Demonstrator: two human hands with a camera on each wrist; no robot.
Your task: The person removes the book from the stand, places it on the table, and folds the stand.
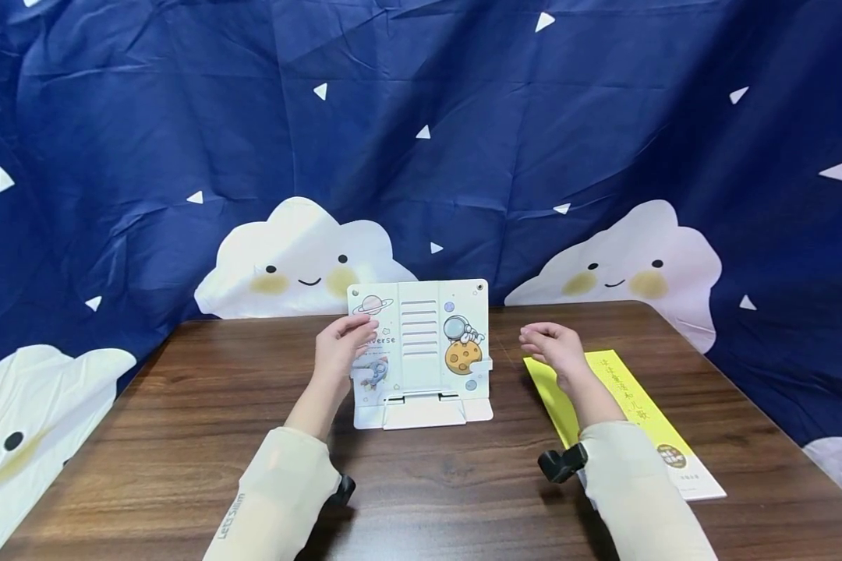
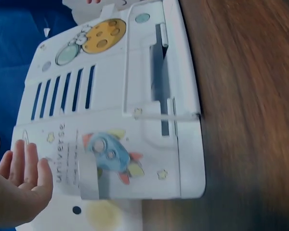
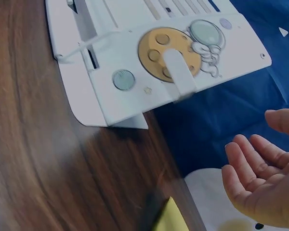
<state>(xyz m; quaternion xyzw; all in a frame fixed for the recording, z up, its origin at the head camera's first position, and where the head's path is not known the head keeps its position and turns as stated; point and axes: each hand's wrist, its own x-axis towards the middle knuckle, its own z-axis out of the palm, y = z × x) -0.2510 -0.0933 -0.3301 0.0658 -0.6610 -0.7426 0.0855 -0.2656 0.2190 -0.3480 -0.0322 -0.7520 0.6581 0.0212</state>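
A white book stand (image 1: 419,366) with space drawings stands upright on the table, its slotted back panel facing me and a wire ledge at its foot. My left hand (image 1: 340,351) hovers by the stand's left edge, fingers loosely bent and holding nothing. In the left wrist view that hand (image 2: 21,185) is beside the stand's panel (image 2: 106,115), near a side clip (image 2: 88,177). To the right of the stand my right hand (image 1: 554,351) is raised, its fingers relaxed and apart from the panel. The right wrist view shows this hand (image 3: 262,175) with nothing in it.
A yellow book (image 1: 638,413) with a white lower edge lies flat at the right, partly under my right forearm. Behind the brown wooden table (image 1: 203,405) hangs a blue cloth (image 1: 421,156) with clouds and white triangles. Each wrist carries a small black camera (image 1: 561,463).
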